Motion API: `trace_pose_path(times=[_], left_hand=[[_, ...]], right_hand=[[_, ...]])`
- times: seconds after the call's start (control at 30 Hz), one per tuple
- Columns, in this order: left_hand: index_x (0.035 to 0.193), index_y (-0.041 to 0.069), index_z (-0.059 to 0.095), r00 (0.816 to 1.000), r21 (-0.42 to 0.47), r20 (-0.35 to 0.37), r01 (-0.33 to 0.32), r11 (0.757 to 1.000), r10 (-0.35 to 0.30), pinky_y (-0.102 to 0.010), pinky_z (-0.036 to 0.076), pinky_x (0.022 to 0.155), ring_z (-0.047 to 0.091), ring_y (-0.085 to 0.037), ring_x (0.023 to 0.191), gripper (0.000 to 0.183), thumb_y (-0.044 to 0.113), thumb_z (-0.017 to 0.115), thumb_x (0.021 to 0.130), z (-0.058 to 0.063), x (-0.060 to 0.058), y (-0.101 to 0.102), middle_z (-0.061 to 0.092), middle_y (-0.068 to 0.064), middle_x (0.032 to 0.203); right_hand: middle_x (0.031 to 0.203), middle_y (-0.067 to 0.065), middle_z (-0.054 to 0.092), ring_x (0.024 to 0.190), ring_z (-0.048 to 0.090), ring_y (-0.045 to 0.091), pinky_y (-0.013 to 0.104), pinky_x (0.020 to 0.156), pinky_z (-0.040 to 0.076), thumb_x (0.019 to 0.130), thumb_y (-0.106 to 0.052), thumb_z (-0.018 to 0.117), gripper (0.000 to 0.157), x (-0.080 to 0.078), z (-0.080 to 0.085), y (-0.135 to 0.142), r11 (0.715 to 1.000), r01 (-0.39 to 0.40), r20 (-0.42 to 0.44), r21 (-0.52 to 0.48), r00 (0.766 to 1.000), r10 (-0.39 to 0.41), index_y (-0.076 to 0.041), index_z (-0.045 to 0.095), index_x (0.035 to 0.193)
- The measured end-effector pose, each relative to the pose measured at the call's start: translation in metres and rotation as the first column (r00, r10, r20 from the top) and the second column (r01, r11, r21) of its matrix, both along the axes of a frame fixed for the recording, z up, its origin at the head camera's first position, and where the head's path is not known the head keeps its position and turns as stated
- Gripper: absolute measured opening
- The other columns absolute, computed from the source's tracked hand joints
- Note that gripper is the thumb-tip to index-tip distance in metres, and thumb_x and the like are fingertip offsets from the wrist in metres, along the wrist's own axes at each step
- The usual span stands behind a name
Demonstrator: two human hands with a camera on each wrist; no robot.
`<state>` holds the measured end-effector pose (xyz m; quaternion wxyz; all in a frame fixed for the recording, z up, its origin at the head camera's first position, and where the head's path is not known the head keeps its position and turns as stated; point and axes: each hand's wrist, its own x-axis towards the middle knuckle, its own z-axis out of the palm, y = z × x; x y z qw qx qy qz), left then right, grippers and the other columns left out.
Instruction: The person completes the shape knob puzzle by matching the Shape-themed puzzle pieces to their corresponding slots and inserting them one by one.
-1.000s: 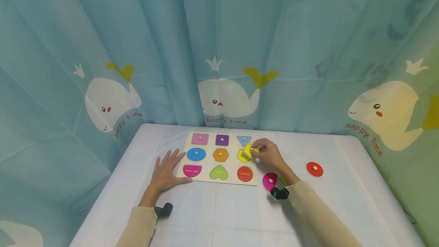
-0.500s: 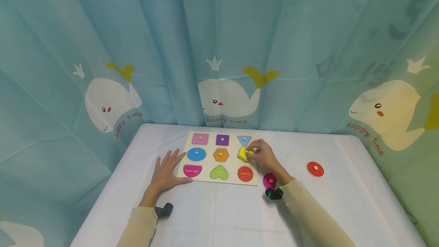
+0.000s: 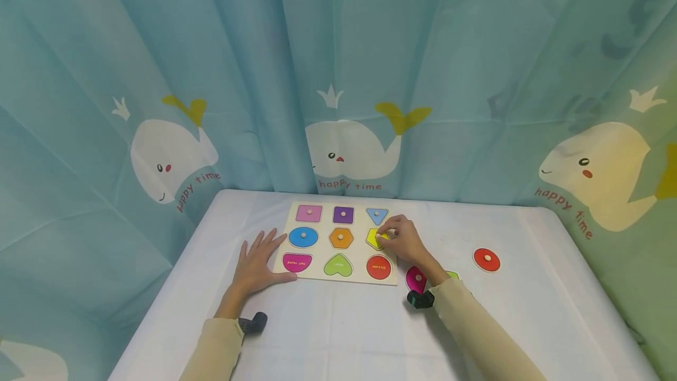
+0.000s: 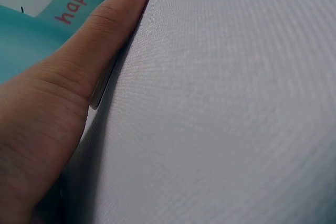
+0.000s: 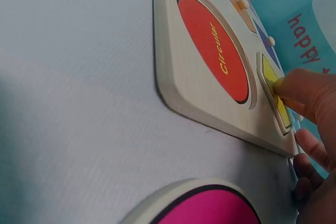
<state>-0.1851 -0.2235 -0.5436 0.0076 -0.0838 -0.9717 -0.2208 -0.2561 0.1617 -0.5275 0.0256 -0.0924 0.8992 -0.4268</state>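
A wooden shape puzzle board (image 3: pixel 317 251) lies on the table. My left hand (image 3: pixel 257 263) rests at its left edge with fingers spread; in the left wrist view the thumb (image 4: pixel 102 24) lies along the board's side. With thumb and finger, my right hand (image 3: pixel 406 240) pinches the knob of a yellow pentagon puzzle piece (image 5: pixel 269 74). That piece sits in its recess at the board's right, nearly level with the surface. The half-round, heart and red circular (image 5: pixel 212 48) recesses show bare printed bottoms. Knobbed pieces fill the other spots, among them an orange hexagon (image 3: pixel 335 243).
Right of the board lie a magenta half-round piece (image 3: pixel 412 280), a green piece (image 3: pixel 452 274) mostly hidden by the right forearm, and a red circular piece (image 3: pixel 480 258). A blue curtain (image 3: pixel 254 75) hangs behind the white table (image 3: pixel 317 334).
My right hand has moved slightly left and lowered the yellow pentagon piece from askew over its recess into it. The left hand has stayed still.
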Motion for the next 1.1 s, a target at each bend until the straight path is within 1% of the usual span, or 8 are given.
trace_pose_path(times=[0.13, 0.3, 0.53, 0.8, 1.1], left_hand=[[0.157, 0.017, 0.043, 1.0, -0.001, -0.002, 0.0, 1.0, 0.0, -0.071, 0.003, 0.119, 0.015, -0.043, 0.155, 0.109, 0.065, 0.084, 0.068, -0.0003, -0.0005, -0.0006, 0.031, -0.014, 0.166], [0.157, 0.017, 0.044, 1.0, -0.005, -0.006, -0.001, 1.0, 0.001, -0.072, 0.003, 0.119, 0.016, -0.043, 0.155, 0.108, 0.064, 0.084, 0.068, -0.0004, -0.0012, -0.0006, 0.031, -0.015, 0.166], [0.158, 0.017, 0.043, 1.0, 0.001, 0.016, -0.002, 1.0, 0.002, -0.071, 0.002, 0.12, 0.014, -0.043, 0.155, 0.109, 0.063, 0.084, 0.068, 0.0007, -0.0009, 0.0001, 0.03, -0.014, 0.167], [0.157, 0.016, 0.043, 1.0, -0.001, 0.007, -0.001, 1.0, 0.001, -0.072, 0.002, 0.119, 0.014, -0.043, 0.155, 0.109, 0.063, 0.085, 0.068, 0.0014, -0.001, 0.0002, 0.03, -0.015, 0.167], [0.158, 0.017, 0.043, 1.0, -0.003, 0.008, 0.0, 1.0, 0.0, -0.072, 0.003, 0.119, 0.014, -0.043, 0.155, 0.11, 0.065, 0.084, 0.068, -0.0008, -0.0019, -0.0003, 0.03, -0.015, 0.167]], right_hand=[[0.124, 0.014, 0.058, 0.122, 0.051, 0.032, 0.05, 0.104, 0.051, 0.087, -0.014, 0.081, 0.01, 0.001, -0.0007, -0.0009, 1.0, 0.013, 0.016, 0.012, 1.0, -0.014, -0.008, 0.081, 0.096], [0.125, 0.015, 0.057, 0.123, 0.051, 0.034, 0.05, 0.105, 0.05, 0.086, -0.013, 0.081, 0.012, 0.0013, -0.0017, -0.0007, 1.0, 0.018, 0.01, -0.001, 1.0, -0.018, -0.007, 0.081, 0.097], [0.128, 0.014, 0.058, 0.124, 0.05, 0.033, 0.049, 0.105, 0.051, 0.087, -0.015, 0.082, 0.012, 0.0012, -0.0036, 0.0003, 1.0, 0.025, 0.023, 0.014, 0.999, -0.025, -0.009, 0.081, 0.098], [0.127, 0.013, 0.058, 0.122, 0.051, 0.033, 0.049, 0.102, 0.052, 0.088, -0.016, 0.081, 0.011, 0.0014, -0.0025, -0.0001, 0.999, 0.023, 0.022, 0.023, 0.999, -0.023, -0.011, 0.081, 0.097], [0.128, 0.013, 0.058, 0.121, 0.051, 0.032, 0.048, 0.102, 0.052, 0.088, -0.017, 0.081, 0.009, 0.0022, -0.0024, 0.0, 0.999, 0.027, 0.023, 0.021, 0.999, -0.027, -0.012, 0.08, 0.096]])
